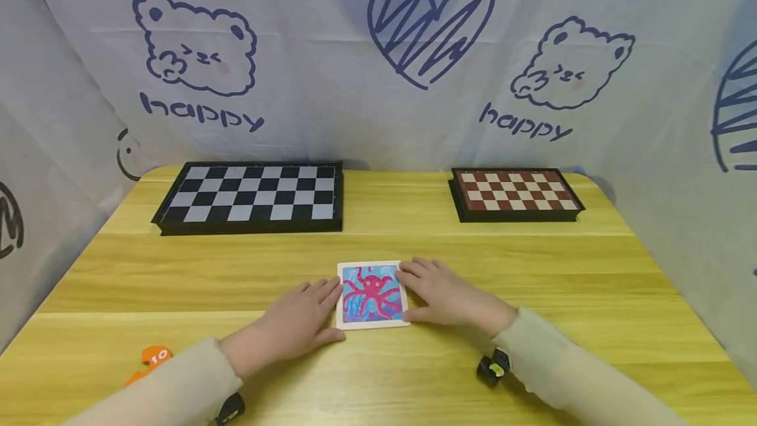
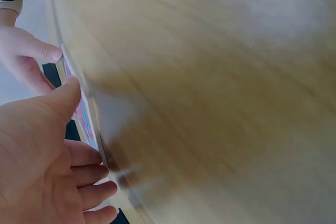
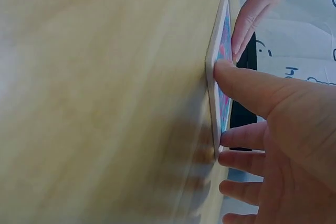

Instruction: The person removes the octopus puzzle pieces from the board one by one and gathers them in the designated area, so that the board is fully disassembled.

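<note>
A square picture board (image 1: pixel 371 291) with a white border and a pink octopus on blue lies flat on the wooden table. My left hand (image 1: pixel 296 322) is at its left edge, fingertips right at the border and thumb near the lower left corner. At the opposite edge, the fingertips and thumb of my right hand (image 1: pixel 442 294) touch the border. In the right wrist view the right thumb (image 3: pixel 244 80) rests on the board's rim (image 3: pixel 211 72). The left wrist view shows the left fingers (image 2: pixel 92 174) extended beside the board.
Toward the back left stands a black-and-white chessboard (image 1: pixel 254 194); a smaller red-and-white one (image 1: pixel 516 190) is at the back right. An orange piece marked 10 (image 1: pixel 156 355) lies partly behind the left sleeve. Behind the table hangs a printed cloth (image 1: pixel 319 71).
</note>
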`<action>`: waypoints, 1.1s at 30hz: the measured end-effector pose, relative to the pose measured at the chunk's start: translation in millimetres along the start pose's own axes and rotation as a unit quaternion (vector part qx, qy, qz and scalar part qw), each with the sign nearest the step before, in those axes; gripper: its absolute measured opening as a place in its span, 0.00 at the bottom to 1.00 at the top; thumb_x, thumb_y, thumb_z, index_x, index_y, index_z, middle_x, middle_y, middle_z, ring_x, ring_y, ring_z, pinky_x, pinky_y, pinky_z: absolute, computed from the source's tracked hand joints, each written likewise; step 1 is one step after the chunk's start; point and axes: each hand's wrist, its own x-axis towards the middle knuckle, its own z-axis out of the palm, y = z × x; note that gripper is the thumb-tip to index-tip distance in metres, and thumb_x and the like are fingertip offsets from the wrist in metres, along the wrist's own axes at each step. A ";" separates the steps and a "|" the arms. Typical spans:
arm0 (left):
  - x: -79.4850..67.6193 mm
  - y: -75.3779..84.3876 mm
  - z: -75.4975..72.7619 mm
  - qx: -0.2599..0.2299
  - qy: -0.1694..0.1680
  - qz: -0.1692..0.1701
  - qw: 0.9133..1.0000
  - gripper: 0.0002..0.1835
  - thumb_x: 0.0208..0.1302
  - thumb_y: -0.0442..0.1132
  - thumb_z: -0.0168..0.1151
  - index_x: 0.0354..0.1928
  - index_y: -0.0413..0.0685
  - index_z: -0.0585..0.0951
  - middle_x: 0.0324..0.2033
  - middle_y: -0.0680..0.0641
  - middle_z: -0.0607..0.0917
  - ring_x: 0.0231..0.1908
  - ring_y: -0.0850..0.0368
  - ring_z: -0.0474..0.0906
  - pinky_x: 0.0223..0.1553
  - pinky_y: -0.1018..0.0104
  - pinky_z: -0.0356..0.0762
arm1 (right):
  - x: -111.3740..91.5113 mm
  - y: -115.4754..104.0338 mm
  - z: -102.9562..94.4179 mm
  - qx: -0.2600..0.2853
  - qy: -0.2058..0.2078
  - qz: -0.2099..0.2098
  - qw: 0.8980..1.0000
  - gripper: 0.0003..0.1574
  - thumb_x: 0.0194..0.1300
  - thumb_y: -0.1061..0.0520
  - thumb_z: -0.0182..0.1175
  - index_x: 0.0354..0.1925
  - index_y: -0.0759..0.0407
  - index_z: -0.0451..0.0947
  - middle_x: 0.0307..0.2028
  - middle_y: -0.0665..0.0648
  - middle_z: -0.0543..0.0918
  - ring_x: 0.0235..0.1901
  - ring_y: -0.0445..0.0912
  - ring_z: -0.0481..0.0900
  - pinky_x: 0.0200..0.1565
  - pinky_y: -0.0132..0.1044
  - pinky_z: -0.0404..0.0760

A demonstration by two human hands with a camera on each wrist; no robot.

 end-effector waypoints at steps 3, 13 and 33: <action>1.6 -0.7 -1.4 -0.023 0.001 -0.005 1.000 0.39 0.64 0.58 0.51 0.63 0.30 0.64 0.63 0.35 0.63 0.62 0.40 0.59 0.61 0.47 0.56 | 2.3 -0.3 -3.1 0.010 0.010 -0.006 1.000 0.44 0.61 0.40 0.59 0.66 0.63 0.60 0.65 0.63 0.61 0.65 0.60 0.53 0.63 0.55 0.49; 19.6 -10.9 -1.5 -0.033 0.015 -0.033 0.999 0.39 0.66 0.55 0.50 0.64 0.27 0.59 0.64 0.31 0.60 0.63 0.36 0.56 0.61 0.46 0.56 | 40.5 -16.3 -17.0 0.088 0.039 0.013 0.995 0.35 0.58 0.44 0.63 0.59 0.58 0.71 0.55 0.56 0.73 0.54 0.48 0.70 0.56 0.42 0.68; 32.5 -3.7 -1.6 0.026 -0.018 -0.091 0.995 0.36 0.69 0.55 0.44 0.65 0.30 0.59 0.65 0.34 0.59 0.64 0.39 0.54 0.63 0.47 0.50 | 79.4 -28.9 -6.1 0.043 0.043 -0.026 0.998 0.22 0.57 0.50 0.65 0.48 0.59 0.80 0.33 0.49 0.75 0.30 0.39 0.70 0.34 0.28 0.72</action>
